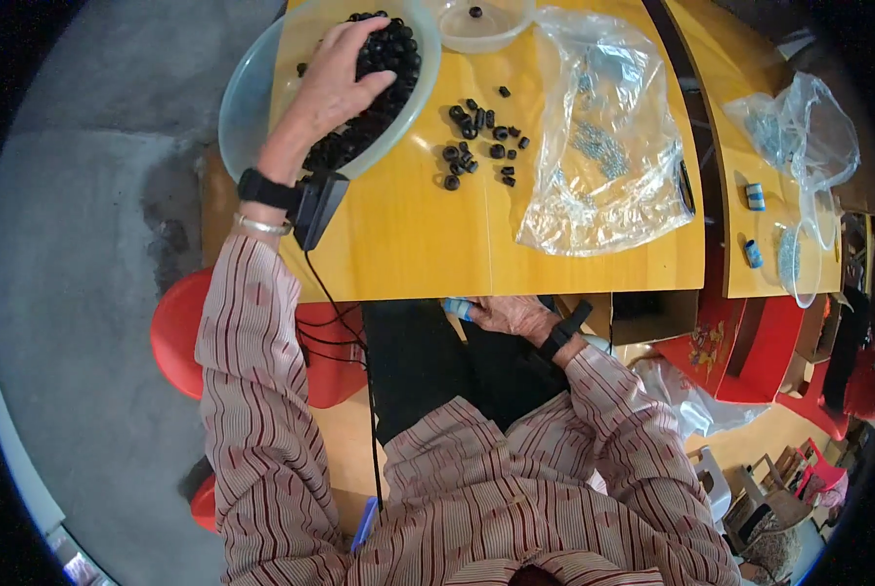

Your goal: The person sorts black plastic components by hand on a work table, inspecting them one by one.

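My left hand (338, 88) reaches over a large translucent bowl (245, 117) at the table's far left. Its thumb and a finger are spread apart above a heap of small black ring-like parts (398, 54), and nothing shows between them. The other fingertips are out of sight. My right hand (515, 314) rests low over my lap, just under the table's near edge. At its fingertips is a blue-and-white wrap (459, 309); whether it is worn or held is unclear. The edge partly hides those fingers. Several loose black parts (497, 150) lie scattered right of the bowl.
A clear plastic bag (594, 186) with small metal pieces lies on the yellow table (408, 254). Behind stands a small clear tub (481, 34) with one black part. On another table at right are blue rolls (754, 254) and another bag (818, 137). A cable (371, 420) hangs from my left wrist.
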Available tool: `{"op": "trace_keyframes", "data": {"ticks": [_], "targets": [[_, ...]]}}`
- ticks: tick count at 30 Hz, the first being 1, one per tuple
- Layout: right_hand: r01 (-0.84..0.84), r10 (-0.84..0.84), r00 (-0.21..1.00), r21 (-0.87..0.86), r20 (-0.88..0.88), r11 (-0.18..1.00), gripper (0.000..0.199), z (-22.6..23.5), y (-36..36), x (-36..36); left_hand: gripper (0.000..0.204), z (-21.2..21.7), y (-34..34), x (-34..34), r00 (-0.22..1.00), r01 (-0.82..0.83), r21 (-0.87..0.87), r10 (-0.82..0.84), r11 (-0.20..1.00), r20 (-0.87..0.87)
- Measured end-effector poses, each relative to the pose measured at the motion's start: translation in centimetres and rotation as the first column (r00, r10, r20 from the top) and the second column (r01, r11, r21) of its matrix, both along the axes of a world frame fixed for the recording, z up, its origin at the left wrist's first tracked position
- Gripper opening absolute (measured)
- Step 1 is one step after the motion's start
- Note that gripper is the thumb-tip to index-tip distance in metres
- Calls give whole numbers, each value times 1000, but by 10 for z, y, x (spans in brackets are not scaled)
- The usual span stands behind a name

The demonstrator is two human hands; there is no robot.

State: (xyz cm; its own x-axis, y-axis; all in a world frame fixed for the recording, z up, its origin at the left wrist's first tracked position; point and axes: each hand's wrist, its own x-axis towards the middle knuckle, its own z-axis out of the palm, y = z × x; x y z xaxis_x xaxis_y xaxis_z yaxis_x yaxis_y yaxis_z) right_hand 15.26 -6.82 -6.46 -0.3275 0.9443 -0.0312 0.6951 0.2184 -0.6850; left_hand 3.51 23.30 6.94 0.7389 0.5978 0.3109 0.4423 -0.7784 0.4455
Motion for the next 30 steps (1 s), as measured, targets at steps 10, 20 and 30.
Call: {"op": "trace_keyframes", "data": {"ticks": [10,20,30], "targets": [[15,-16,999,31,34,999,39,4,-3,2,72,-17,10,20,960,12,125,23,992,-280],[45,-45,999,13,19,999,38,2,-1,0,54,-16,8,17,940,77,-10,-76,997,-333],[26,-26,1000,63,-1,998,36,-4,-1,1,32,-11,9,13,928,188,-100,-210,977,-307]]}}
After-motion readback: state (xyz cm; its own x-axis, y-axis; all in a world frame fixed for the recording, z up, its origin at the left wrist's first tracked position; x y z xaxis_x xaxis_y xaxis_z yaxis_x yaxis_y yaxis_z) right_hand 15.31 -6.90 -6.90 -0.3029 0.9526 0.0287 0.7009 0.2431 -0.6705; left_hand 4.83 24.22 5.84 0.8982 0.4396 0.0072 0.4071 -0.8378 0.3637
